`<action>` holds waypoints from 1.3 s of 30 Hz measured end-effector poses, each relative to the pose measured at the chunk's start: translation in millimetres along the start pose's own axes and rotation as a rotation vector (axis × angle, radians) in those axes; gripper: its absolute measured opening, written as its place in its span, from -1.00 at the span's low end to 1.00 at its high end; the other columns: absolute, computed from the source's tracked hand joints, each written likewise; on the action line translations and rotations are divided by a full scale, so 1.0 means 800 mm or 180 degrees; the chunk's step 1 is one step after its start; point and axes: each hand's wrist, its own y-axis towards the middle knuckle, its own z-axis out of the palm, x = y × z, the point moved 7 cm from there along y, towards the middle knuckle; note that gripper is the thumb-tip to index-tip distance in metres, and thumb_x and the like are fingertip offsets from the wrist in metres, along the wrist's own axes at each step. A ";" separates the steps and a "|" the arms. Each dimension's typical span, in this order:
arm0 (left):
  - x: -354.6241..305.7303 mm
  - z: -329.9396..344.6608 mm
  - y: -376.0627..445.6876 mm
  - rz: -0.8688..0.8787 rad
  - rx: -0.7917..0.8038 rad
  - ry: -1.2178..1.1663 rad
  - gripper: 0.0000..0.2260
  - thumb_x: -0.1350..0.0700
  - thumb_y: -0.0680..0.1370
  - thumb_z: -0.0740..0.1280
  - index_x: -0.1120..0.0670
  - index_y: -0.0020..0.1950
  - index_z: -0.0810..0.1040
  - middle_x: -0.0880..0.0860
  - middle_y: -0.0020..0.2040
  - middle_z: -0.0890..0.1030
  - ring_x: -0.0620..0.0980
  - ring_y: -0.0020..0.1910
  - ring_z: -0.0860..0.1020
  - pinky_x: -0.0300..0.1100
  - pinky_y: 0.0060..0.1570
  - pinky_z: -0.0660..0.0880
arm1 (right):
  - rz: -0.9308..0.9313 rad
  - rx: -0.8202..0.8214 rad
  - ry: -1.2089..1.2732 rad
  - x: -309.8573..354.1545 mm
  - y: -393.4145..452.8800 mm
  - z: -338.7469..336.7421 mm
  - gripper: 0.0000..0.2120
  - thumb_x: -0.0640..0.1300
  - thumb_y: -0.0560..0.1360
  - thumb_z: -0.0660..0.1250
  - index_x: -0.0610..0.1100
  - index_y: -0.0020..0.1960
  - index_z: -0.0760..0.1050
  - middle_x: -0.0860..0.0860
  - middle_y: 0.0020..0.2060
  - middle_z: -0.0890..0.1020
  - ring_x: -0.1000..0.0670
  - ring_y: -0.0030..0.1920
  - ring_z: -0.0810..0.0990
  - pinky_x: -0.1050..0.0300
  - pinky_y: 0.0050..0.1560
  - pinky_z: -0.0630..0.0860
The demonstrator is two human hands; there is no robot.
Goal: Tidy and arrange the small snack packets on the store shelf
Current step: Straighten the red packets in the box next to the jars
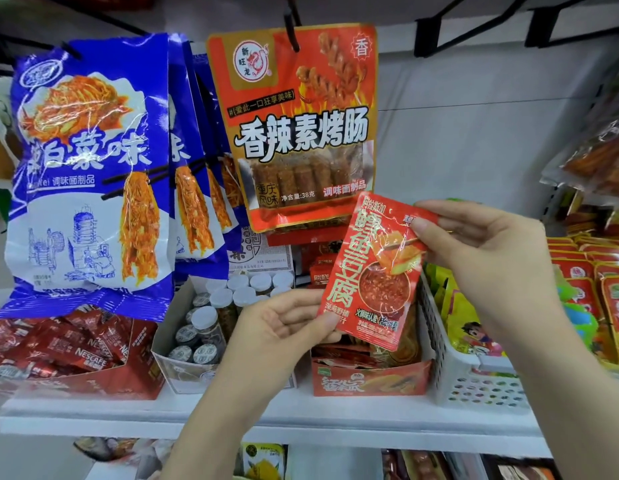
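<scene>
Small red snack packet at frame centre, held upright and face-on above the open red display box on the shelf, likely for checking before slotting in; left hand pinching the lower left corner, right hand pinching the top right edge; larger bags hanging from a hook above, clear of the boxes

Small red snack packet, glossy, upright and slightly tilted, held above an orange display box, perhaps its own.
</scene>
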 end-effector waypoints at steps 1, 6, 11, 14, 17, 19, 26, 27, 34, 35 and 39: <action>-0.003 -0.001 -0.001 0.0027 0.0009 -0.0007 -0.76 0.04 0.32 0.48 -0.11 -0.02 0.72 0.04 -0.06 0.74 -0.06 -0.15 0.70 -0.32 -0.15 0.59 | 0.0019 0.0007 -0.0001 0.000 -0.001 0.000 -0.84 -0.19 0.39 0.52 0.06 -0.12 0.68 0.02 -0.20 0.74 0.03 -0.17 0.72 0.04 -0.07 0.66; -0.004 0.003 -0.001 0.0053 -0.0078 -0.0326 -0.76 0.02 0.32 0.48 -0.07 -0.02 0.72 0.07 -0.02 0.73 -0.04 -0.08 0.70 -0.30 -0.13 0.59 | 0.0069 0.0021 0.0165 0.000 -0.003 0.002 -0.84 -0.20 0.41 0.50 0.05 -0.11 0.66 0.02 -0.22 0.73 0.05 -0.18 0.72 0.15 -0.16 0.65; 0.001 0.028 -0.002 0.0077 -0.0385 -0.0921 -0.72 -0.04 0.29 0.50 -0.02 -0.03 0.72 0.09 -0.01 0.73 0.02 -0.02 0.70 -0.24 -0.11 0.61 | 0.0185 -0.0083 0.0676 -0.001 -0.012 0.014 -0.82 -0.18 0.38 0.51 -0.07 -0.03 0.63 0.03 -0.27 0.72 0.12 -0.28 0.69 0.28 -0.28 0.59; -0.015 0.017 -0.006 0.0498 -0.0902 -0.0167 -0.81 -0.08 0.34 0.47 -0.11 -0.09 0.75 -0.02 -0.09 0.74 -0.03 -0.06 0.70 -0.20 -0.13 0.64 | -0.0043 -0.0327 -0.0442 0.000 -0.014 0.009 -0.61 0.05 0.27 0.59 -0.02 0.05 0.62 0.11 -0.28 0.71 0.12 -0.32 0.69 0.22 -0.23 0.60; -0.055 0.015 -0.020 0.1801 -0.1117 0.1627 -0.84 0.06 0.51 0.40 -0.04 0.05 0.71 -0.15 -0.07 0.71 -0.14 -0.09 0.67 -0.25 -0.11 0.61 | 0.0541 0.0259 0.0212 -0.017 -0.020 0.031 -0.45 0.23 0.24 0.49 -0.13 0.07 0.63 0.03 -0.22 0.73 0.01 -0.21 0.73 0.19 -0.19 0.63; -0.063 0.033 -0.029 0.2535 -0.0934 0.2703 -0.82 0.15 0.54 0.38 0.05 0.11 0.70 -0.12 -0.02 0.69 -0.14 -0.05 0.63 -0.31 -0.06 0.54 | 0.0924 0.0771 0.0627 -0.021 -0.029 0.050 -0.44 0.29 0.26 0.42 -0.16 0.00 0.67 -0.04 -0.15 0.74 -0.02 -0.11 0.73 0.23 -0.20 0.62; -0.045 0.013 -0.021 0.2094 -0.0861 0.2908 -0.49 0.40 0.43 0.46 -0.10 0.23 0.60 -0.14 0.18 0.49 -0.17 0.21 0.42 -0.40 0.11 0.42 | 0.0887 0.0512 0.0837 -0.015 -0.025 0.035 -0.80 -0.20 0.55 0.33 -0.18 -0.18 0.67 -0.09 -0.23 0.73 -0.02 -0.22 0.72 0.20 -0.27 0.63; -0.041 0.003 -0.015 0.1737 -0.0927 0.2638 -0.45 0.37 0.45 0.45 -0.19 0.26 0.53 -0.21 0.21 0.46 -0.22 0.25 0.42 -0.39 0.17 0.42 | 0.0867 0.0466 0.0864 -0.013 -0.023 0.032 -0.79 -0.20 0.56 0.32 -0.18 -0.20 0.67 -0.08 -0.24 0.73 -0.01 -0.23 0.72 0.22 -0.28 0.62; -0.018 -0.004 -0.001 0.0409 -0.0689 0.0306 -0.76 -0.11 0.52 0.31 -0.13 0.14 0.61 -0.15 0.03 0.70 -0.18 0.04 0.65 -0.40 -0.05 0.55 | 0.0874 0.0432 0.0897 -0.018 -0.021 0.028 -0.75 -0.20 0.55 0.32 -0.16 -0.26 0.68 -0.07 -0.24 0.73 0.02 -0.23 0.72 0.24 -0.28 0.61; -0.013 0.004 -0.001 0.0256 -0.0523 0.0042 -0.72 -0.17 0.45 0.35 -0.15 0.11 0.63 -0.10 0.02 0.71 -0.14 0.03 0.67 -0.36 -0.07 0.57 | 0.0867 0.0472 0.0924 -0.018 -0.022 0.030 -0.77 -0.19 0.55 0.33 -0.17 -0.23 0.68 -0.07 -0.22 0.73 0.01 -0.22 0.72 0.25 -0.27 0.61; -0.008 0.023 -0.003 0.0176 -0.0494 0.0008 -0.78 -0.06 0.33 0.50 -0.18 -0.03 0.70 -0.06 -0.05 0.73 -0.08 -0.04 0.70 -0.24 -0.10 0.63 | 0.0788 0.0615 0.1095 -0.020 -0.024 0.040 -0.82 -0.07 0.43 0.39 -0.16 -0.14 0.70 -0.07 -0.14 0.74 -0.01 -0.12 0.72 0.22 -0.19 0.62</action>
